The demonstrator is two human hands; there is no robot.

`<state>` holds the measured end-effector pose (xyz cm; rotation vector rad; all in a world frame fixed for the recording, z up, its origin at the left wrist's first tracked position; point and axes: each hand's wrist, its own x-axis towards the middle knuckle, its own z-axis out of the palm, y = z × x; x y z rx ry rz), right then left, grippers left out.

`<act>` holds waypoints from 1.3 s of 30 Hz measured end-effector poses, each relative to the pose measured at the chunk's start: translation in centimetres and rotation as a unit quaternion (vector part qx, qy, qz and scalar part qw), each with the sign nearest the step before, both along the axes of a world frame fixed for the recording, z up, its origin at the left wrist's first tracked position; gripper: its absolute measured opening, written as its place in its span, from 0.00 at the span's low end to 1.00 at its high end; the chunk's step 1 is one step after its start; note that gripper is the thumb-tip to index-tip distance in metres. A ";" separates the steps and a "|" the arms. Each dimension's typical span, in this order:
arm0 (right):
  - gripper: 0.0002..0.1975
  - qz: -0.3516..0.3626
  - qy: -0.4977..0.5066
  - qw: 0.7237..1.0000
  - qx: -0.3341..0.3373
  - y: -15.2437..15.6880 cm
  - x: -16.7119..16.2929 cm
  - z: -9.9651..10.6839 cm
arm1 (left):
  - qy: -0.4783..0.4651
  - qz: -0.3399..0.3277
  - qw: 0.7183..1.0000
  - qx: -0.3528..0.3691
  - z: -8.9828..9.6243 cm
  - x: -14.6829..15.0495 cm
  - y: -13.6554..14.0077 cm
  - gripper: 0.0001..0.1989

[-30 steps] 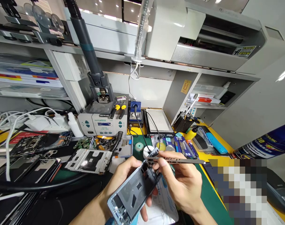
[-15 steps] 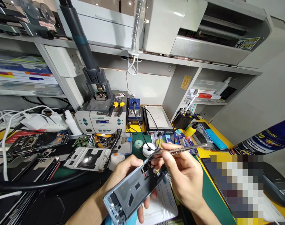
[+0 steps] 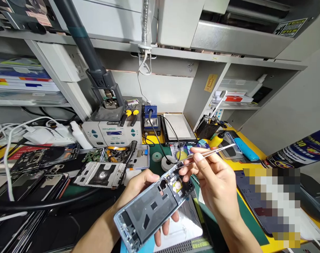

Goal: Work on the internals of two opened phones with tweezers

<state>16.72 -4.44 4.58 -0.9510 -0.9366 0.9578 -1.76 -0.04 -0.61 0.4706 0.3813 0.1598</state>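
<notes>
A phone frame [image 3: 152, 211], grey inside with a bluish metal rim, lies tilted across my left hand [image 3: 139, 186]. The thumb presses its upper edge, and fingertips show beneath its lower edge. My right hand [image 3: 215, 179] pinches metal tweezers [image 3: 211, 152] between thumb and fingers. The tweezers' tips point left to the frame's upper end, near the small parts at its top corner. Whether the tips hold something I cannot make out. Below the frame lies a white pad [image 3: 186, 225] on the green mat.
A soldering station [image 3: 115, 135] with yellow-black pliers [image 3: 134, 117] on top stands at the back. A tray of circuit boards [image 3: 144, 160] and stacked phone parts [image 3: 31, 200] lie left. A spray can [image 3: 297, 151] and a phone [image 3: 251, 196] are on the right.
The phone frame has turned flatter towards me, showing more of its upper end. My right hand with the tweezers has shifted slightly right, and the tweezers slant more steeply. The view has tilted a little.
</notes>
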 end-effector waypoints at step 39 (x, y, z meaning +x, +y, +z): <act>0.17 -0.235 0.009 0.972 0.000 3.5 5.3 -0.6 | 0.050 0.142 0.984 0.091 2.8 -0.2 0.2 0.31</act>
